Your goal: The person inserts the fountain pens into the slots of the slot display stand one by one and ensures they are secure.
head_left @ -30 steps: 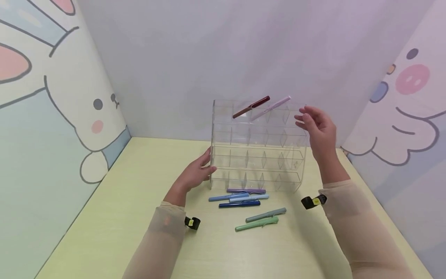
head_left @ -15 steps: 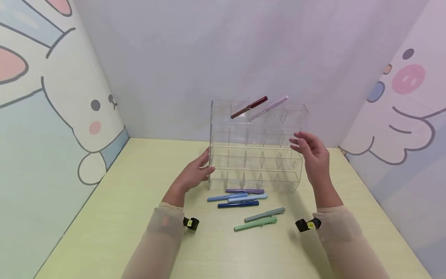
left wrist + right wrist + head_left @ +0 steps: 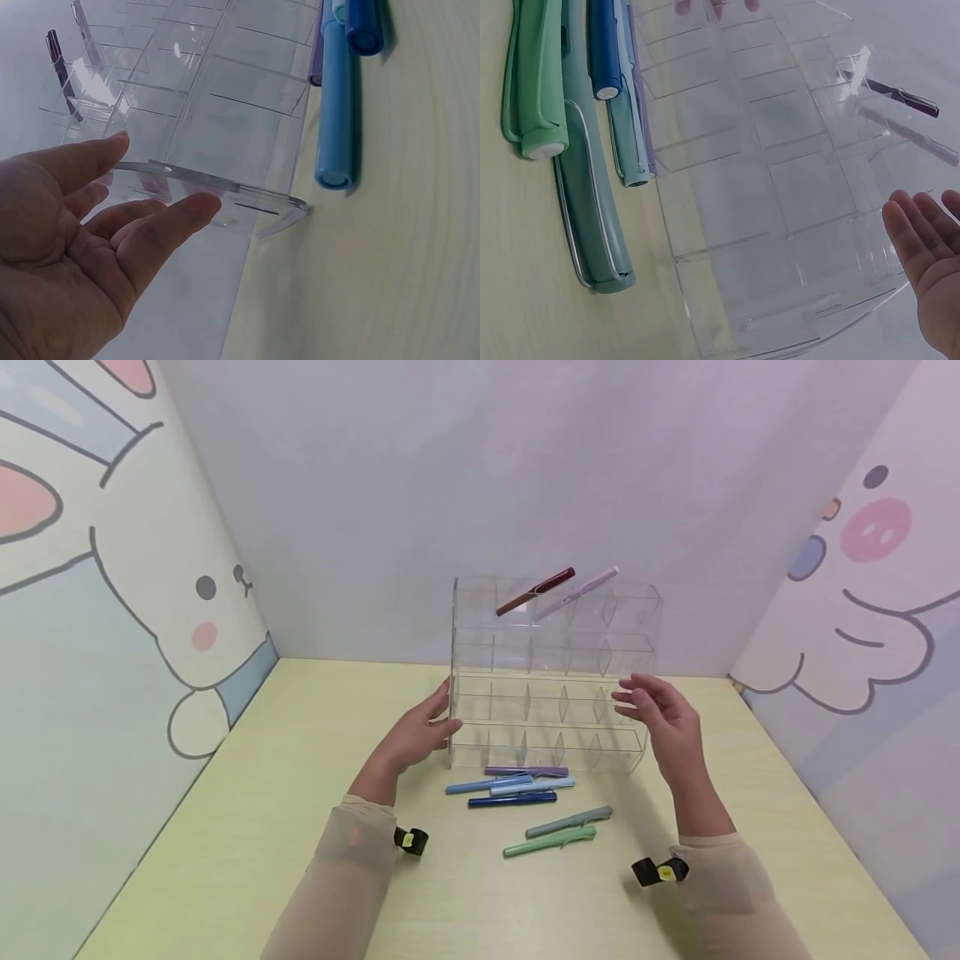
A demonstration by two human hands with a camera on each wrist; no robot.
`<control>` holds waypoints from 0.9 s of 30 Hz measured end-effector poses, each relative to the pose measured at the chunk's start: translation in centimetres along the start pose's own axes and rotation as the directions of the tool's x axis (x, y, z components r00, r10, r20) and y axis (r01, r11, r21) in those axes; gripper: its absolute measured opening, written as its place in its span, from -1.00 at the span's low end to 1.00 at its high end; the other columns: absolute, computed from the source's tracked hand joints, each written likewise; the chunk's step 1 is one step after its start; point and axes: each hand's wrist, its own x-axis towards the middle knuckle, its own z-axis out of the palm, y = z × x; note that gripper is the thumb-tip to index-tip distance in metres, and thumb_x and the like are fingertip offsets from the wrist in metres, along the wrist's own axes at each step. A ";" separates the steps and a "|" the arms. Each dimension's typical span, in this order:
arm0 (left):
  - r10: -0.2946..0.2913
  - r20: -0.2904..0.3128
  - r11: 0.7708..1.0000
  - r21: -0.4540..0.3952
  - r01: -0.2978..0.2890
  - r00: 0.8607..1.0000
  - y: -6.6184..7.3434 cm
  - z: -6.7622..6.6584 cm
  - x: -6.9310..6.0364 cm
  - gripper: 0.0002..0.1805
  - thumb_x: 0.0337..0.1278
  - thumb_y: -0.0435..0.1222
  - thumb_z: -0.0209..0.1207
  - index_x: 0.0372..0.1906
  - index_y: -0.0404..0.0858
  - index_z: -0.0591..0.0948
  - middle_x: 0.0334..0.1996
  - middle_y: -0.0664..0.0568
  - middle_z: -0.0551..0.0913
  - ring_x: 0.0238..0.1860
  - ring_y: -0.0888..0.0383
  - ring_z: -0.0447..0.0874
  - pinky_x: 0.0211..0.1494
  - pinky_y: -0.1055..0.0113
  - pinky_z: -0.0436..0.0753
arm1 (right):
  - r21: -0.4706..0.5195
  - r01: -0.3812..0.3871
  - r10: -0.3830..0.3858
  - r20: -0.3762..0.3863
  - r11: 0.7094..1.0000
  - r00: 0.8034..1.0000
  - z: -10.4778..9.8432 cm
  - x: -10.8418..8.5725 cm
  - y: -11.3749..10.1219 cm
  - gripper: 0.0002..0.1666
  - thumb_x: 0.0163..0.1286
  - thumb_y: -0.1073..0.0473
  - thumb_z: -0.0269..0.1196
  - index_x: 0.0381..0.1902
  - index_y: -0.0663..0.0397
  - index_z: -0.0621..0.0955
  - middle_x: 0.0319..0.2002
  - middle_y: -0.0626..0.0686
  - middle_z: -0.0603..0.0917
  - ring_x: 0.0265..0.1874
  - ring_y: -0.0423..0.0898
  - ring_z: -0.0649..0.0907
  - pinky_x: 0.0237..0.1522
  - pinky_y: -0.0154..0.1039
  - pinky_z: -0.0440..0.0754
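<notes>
A clear tiered rack (image 3: 547, 724) stands upright on the table, a dark red pen (image 3: 536, 592) and a pale pink pen (image 3: 577, 593) lying slanted in its top tier. My left hand (image 3: 411, 739) holds the rack's left side, its thumb at the front; in the left wrist view the fingers (image 3: 169, 236) curve round the side panel (image 3: 217, 182). My right hand (image 3: 671, 727), fingers slightly bent and holding nothing, is by the rack's right edge; whether it touches the rack I cannot tell. In the right wrist view that hand (image 3: 934, 262) is beside the clear compartments (image 3: 810, 191).
Before the rack lie a purple pen (image 3: 527, 771), two light blue pens (image 3: 487, 785) (image 3: 534, 787) and a dark blue pen (image 3: 512, 800). Nearer are a grey-green pen (image 3: 568, 822) and a green pen (image 3: 550, 842). Walls with cartoon animals stand on both sides.
My right hand has moved down along the rack's right side, from its top tier to about the third tier. The left hand stays on the rack, and the pens have not moved.
</notes>
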 end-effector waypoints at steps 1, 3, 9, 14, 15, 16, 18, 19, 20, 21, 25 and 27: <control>0.004 -0.002 1.000 -0.002 -0.004 1.000 -0.2 0.0 0.1 -0.16 0.40 -0.12 0.12 0.55 0.34 -0.11 0.56 0.14 0.04 0.37 -0.03 0.41 0.16 -0.01 0.63 | -0.015 -0.013 0.013 0.013 1.000 1.000 0.0 -0.1 0.0 -0.61 0.52 0.30 0.06 0.21 0.44 0.46 0.11 0.29 0.60 0.01 -0.05 0.71 -0.01 -0.20 0.69; 0.014 -0.003 1.000 -0.004 -0.014 1.000 -0.4 0.0 0.3 -0.16 0.39 -0.10 0.13 0.54 0.36 -0.09 0.56 0.13 0.05 0.36 -0.03 0.42 0.15 -0.01 0.64 | -0.051 -0.043 0.045 0.045 0.998 0.998 -0.1 -0.2 -0.1 -0.61 0.53 0.26 0.07 0.19 0.42 0.48 0.11 0.25 0.61 0.00 -0.07 0.71 -0.01 -0.20 0.69; 0.028 0.005 1.000 -0.006 -0.028 1.000 -0.4 -0.1 0.2 -0.17 0.38 -0.09 0.14 0.53 0.40 -0.07 0.56 0.10 0.07 0.36 -0.03 0.43 0.15 -0.01 0.63 | -0.210 -0.128 0.162 0.151 0.969 0.975 -0.6 -0.4 -0.5 -0.62 0.54 0.16 0.08 0.16 0.29 0.54 0.05 0.20 0.64 -0.02 -0.11 0.72 -0.02 -0.23 0.70; 0.023 0.006 1.000 0.005 -0.023 1.000 -0.5 -0.1 0.1 -0.18 0.37 -0.05 0.14 0.47 0.54 -0.08 0.56 0.11 0.07 0.37 -0.01 0.42 0.15 0.01 0.64 | -0.343 -0.184 0.280 0.257 0.921 0.925 -1.0 -0.6 -1.0 -0.63 0.52 0.10 0.11 0.15 0.18 0.55 0.03 0.23 0.65 -0.04 -0.10 0.72 -0.01 -0.32 0.69; 0.026 0.006 1.000 0.007 -0.026 1.000 -0.5 -0.1 0.2 -0.18 0.37 -0.05 0.14 0.47 0.54 -0.09 0.56 0.10 0.06 0.37 -0.02 0.41 0.15 0.01 0.64 | -0.379 -0.193 0.312 0.284 0.905 0.907 -1.1 -0.6 -1.2 -0.62 0.52 0.07 0.12 0.17 0.16 0.55 0.03 0.20 0.66 -0.04 -0.10 0.72 0.00 -0.33 0.68; 0.028 0.006 1.000 0.011 -0.028 1.000 -0.6 -0.1 0.2 -0.18 0.38 -0.05 0.13 0.47 0.53 -0.09 0.56 0.11 0.06 0.38 -0.02 0.41 0.15 0.02 0.64 | -0.418 -0.200 0.347 0.310 0.886 0.885 -1.2 -0.6 -1.4 -0.60 0.51 0.04 0.13 0.18 0.12 0.54 0.03 0.15 0.66 -0.03 -0.08 0.71 0.00 -0.32 0.68; 0.032 0.007 0.999 0.011 -0.032 0.999 -0.6 -0.1 0.2 -0.18 0.38 -0.04 0.13 0.49 0.50 -0.10 0.56 0.13 0.05 0.39 -0.02 0.39 0.15 0.02 0.64 | -0.499 -0.207 0.419 0.362 0.842 0.833 -1.1 -0.7 -1.9 -0.57 0.49 -0.03 0.16 0.19 0.04 0.54 0.01 0.06 0.68 -0.06 -0.06 0.71 0.00 -0.24 0.69; 0.037 0.007 0.999 0.010 -0.037 0.999 -0.7 -0.1 0.2 -0.18 0.38 -0.04 0.13 0.50 0.47 -0.10 0.56 0.14 0.04 0.39 -0.02 0.38 0.15 0.02 0.64 | -0.545 -0.199 0.454 0.385 0.814 0.803 -1.1 -0.8 -2.2 -0.55 0.47 -0.08 0.17 0.19 -0.01 0.54 -0.01 -0.01 0.68 -0.07 -0.06 0.70 -0.01 -0.20 0.69; 0.040 0.007 0.999 0.009 -0.040 0.999 -0.7 -0.1 0.2 -0.17 0.38 -0.04 0.13 0.52 0.44 -0.10 0.57 0.14 0.04 0.40 -0.02 0.37 0.16 0.02 0.64 | -0.592 -0.184 0.488 0.406 0.785 0.773 -0.9 -0.8 -2.4 -0.53 0.45 -0.14 0.18 0.19 -0.06 0.54 -0.03 -0.06 0.69 -0.07 -0.09 0.69 -0.01 -0.17 0.68; 0.042 0.008 0.999 0.008 -0.042 0.999 -0.7 -0.1 0.2 -0.17 0.38 -0.04 0.13 0.52 0.42 -0.10 0.56 0.14 0.05 0.41 -0.02 0.36 0.16 0.02 0.64 | -0.630 -0.167 0.517 0.425 0.759 0.743 -0.8 -0.9 -2.6 -0.52 0.43 -0.18 0.18 0.18 -0.11 0.54 -0.05 -0.11 0.68 -0.07 -0.11 0.68 -0.01 -0.14 0.67; 0.042 0.010 0.999 -0.009 -0.042 0.999 -0.8 -0.2 0.2 -0.16 0.38 -0.06 0.13 0.54 0.38 -0.10 0.55 0.18 0.06 0.43 -0.03 0.32 0.16 0.01 0.63 | -0.733 -0.115 0.612 0.460 0.671 0.643 0.0 -1.3 -3.0 -0.40 0.34 -0.31 0.22 0.19 -0.14 0.54 -0.05 -0.16 0.67 -0.01 -0.15 0.63 0.02 -0.11 0.62; 0.038 0.014 0.999 -0.014 -0.037 0.999 -0.8 -0.2 0.2 -0.15 0.38 -0.06 0.13 0.54 0.37 -0.11 0.55 0.21 0.06 0.43 -0.05 0.32 0.17 0.00 0.63 | -0.759 -0.108 0.649 0.463 0.643 0.604 0.3 -1.5 -3.1 -0.35 0.31 -0.31 0.25 0.22 -0.10 0.53 -0.01 -0.10 0.66 0.03 -0.10 0.62 0.05 -0.08 0.60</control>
